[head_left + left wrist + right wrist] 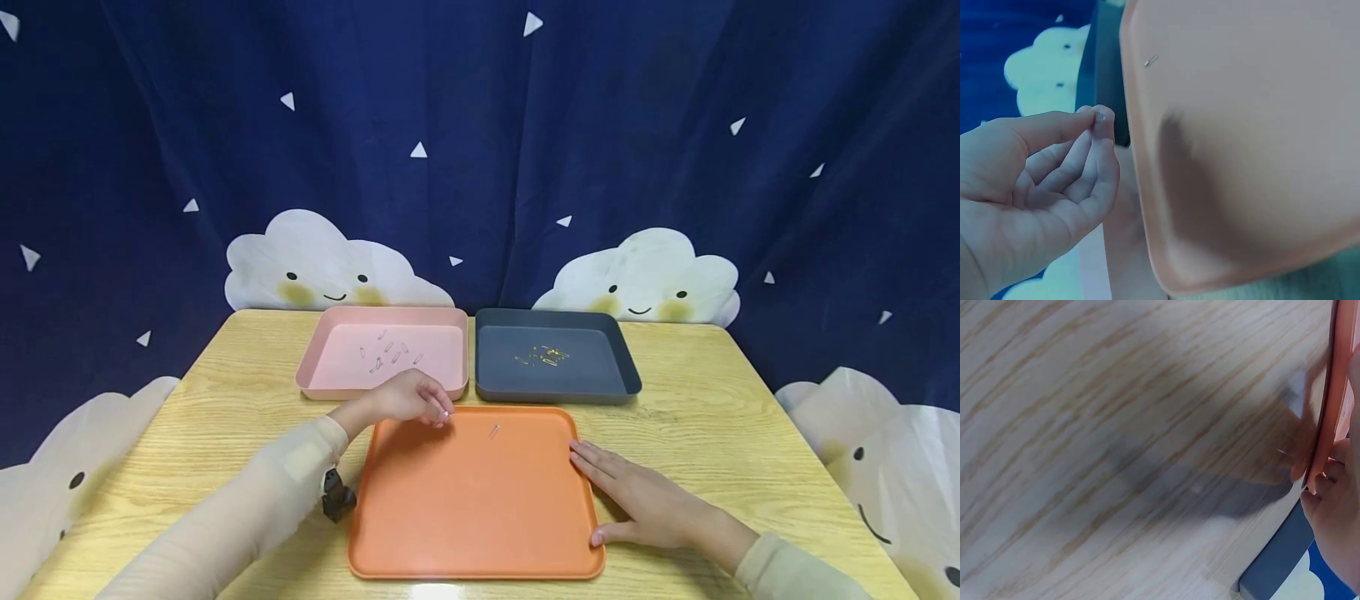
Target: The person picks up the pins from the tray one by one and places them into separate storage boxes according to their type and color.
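Over the far left part of the orange tray point(480, 517), my left hand point(415, 397) pinches a small silver safety pin point(1100, 117) between thumb and forefinger. The fingertips hide most of that pin. Another silver safety pin point(494, 431) lies on the tray near its far edge, to the right of this hand. My right hand point(645, 498) rests at the tray's right rim with fingers extended and thumb spread. In the right wrist view, its fingers touch the orange rim.
Behind the orange tray stands a pink tray point(307, 377) with several silver safety pins. To its right, a dark grey tray point(592, 385) holds several gold-coloured pins. All three are on a wooden table point(705, 417), before a dark blue curtain point(480, 83).
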### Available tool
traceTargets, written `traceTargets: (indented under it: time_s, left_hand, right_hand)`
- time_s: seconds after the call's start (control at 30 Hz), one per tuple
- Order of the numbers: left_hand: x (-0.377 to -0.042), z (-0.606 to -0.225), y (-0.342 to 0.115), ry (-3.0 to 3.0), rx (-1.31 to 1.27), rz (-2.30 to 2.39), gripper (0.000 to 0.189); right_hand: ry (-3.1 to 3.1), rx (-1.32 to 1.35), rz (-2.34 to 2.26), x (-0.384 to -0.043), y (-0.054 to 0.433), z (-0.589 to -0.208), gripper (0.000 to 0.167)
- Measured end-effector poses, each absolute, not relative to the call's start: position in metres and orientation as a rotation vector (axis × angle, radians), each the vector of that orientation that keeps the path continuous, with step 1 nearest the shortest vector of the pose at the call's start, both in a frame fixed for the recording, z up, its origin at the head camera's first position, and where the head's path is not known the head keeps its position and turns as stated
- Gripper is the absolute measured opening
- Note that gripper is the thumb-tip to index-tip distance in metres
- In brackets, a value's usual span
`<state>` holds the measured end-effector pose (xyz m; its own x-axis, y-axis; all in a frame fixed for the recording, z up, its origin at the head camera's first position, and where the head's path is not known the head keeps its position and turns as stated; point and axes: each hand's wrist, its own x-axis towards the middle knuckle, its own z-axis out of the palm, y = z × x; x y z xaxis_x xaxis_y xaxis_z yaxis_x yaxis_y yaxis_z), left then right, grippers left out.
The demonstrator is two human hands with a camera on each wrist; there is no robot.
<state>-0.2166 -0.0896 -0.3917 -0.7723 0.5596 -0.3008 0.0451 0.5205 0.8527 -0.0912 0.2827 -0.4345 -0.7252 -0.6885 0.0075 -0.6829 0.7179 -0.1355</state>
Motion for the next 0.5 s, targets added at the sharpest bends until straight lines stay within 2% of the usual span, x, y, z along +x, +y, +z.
traceTargets:
  time_s: [0.5]
  left_hand:
    - [-0.251,-0.385,-0.129,2.031,0.164,1.519,0.039]
  right_hand:
    - [2.903,-1.182,-0.194,-0.091,0.284,-0.437,0.096]
